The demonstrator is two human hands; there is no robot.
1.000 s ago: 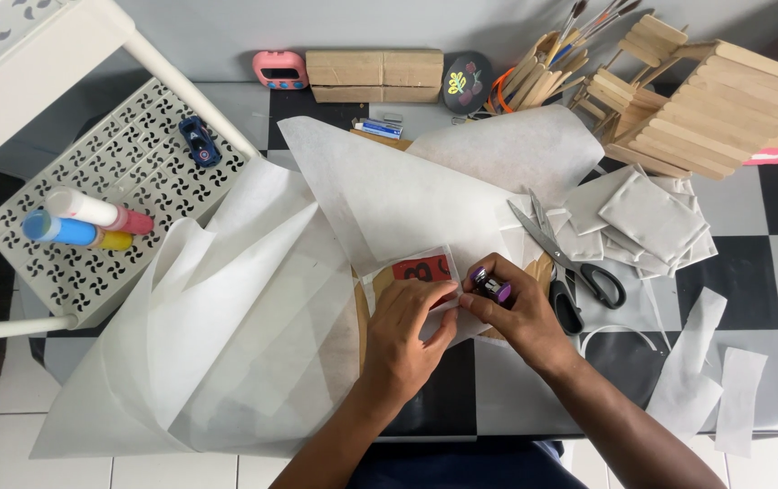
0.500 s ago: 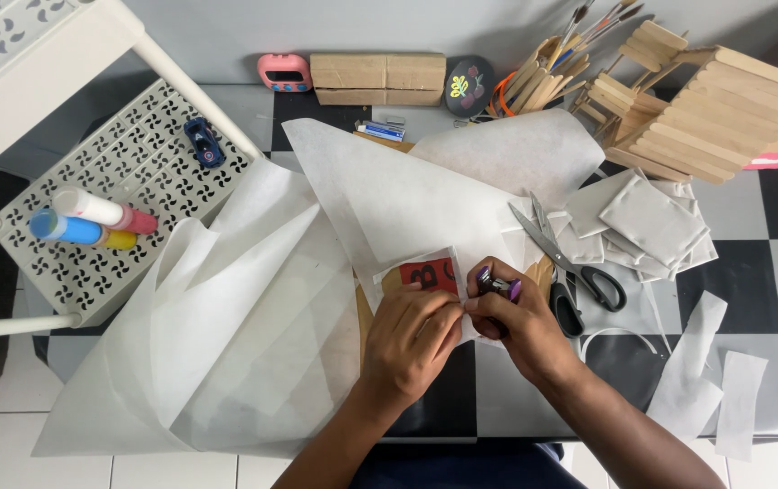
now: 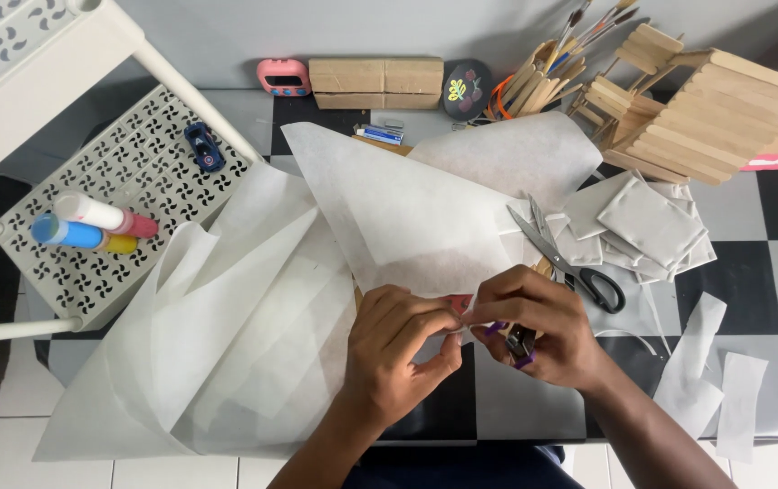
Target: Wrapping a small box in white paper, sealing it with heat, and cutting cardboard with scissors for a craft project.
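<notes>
My left hand (image 3: 398,349) & right hand (image 3: 543,326) meet, fingertips pinching the paper (image 3: 407,222) edge btwn them. Right also curls round a small purple-tipped tool (image 3: 522,344). Scissors (image 3: 570,258) just beyond right hand; paper pieces (image 3: 647,222) further right.

A checkered table (image 3: 769,272) carries white paper sheets (image 3: 253,317), scissors (image 3: 570,263), folded paper packets (image 3: 647,222) and paper strips (image 3: 720,380).

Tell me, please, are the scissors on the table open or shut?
Open: the scissors lie flat with their two blades spread apart in a narrow V, points toward the paper, untouched by either hand.
</notes>
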